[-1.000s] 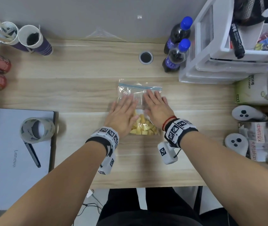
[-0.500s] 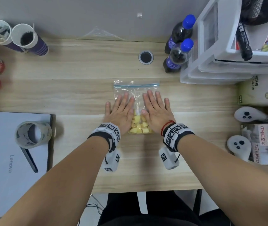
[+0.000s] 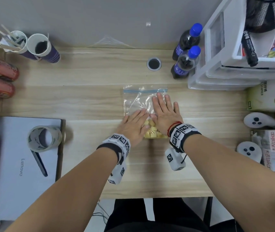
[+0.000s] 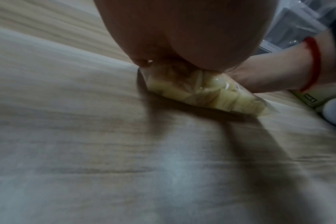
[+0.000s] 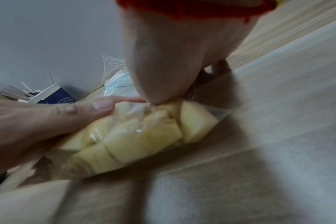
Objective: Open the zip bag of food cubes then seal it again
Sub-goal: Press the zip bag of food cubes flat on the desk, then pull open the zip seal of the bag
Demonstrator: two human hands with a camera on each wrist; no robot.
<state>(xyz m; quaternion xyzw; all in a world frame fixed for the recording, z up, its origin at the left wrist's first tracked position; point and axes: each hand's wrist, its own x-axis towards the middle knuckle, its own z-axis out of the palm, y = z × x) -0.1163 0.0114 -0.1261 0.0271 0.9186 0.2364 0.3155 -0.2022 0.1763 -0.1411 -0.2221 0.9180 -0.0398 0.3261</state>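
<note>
Pale wood-grain bench [image 3: 91, 101] runs up to a grey wall, and near its middle lies the clear plastic zip bag [image 3: 138, 101] with a blue seal strip along its far edge. Pale yellow food cubes [image 3: 151, 131] are bunched in the near end of the bag.

Both hands lie flat on the bag, palms down and fingers straight. The left hand [image 3: 133, 127] covers the bag's near left part, its fingertips reaching only to the middle of the plastic. The right hand [image 3: 165, 113] lies further forward on the right side, fingers slightly fanned, the tips close to the seal strip but short of it. Neither hand pinches or curls round anything.

Only the head view shows the seal strip lying straight across the far edge; whether it is closed cannot be told. The left wrist view [image 4: 192, 30] shows the heel of the left hand bearing down on the cubes [image 4: 211, 94]. The right wrist view [image 5: 175, 53] shows the plastic drawn tight over the cubes [image 5: 144, 136], with the left thumb [image 5: 82, 112] against them.

Two purple paper cups [image 3: 37, 47] stand at the far left, one holding wooden sticks, the other something dark. Two dark drink bottles with blue caps [image 3: 186, 59] stand beside white plastic drawers [image 3: 225, 69].
</note>
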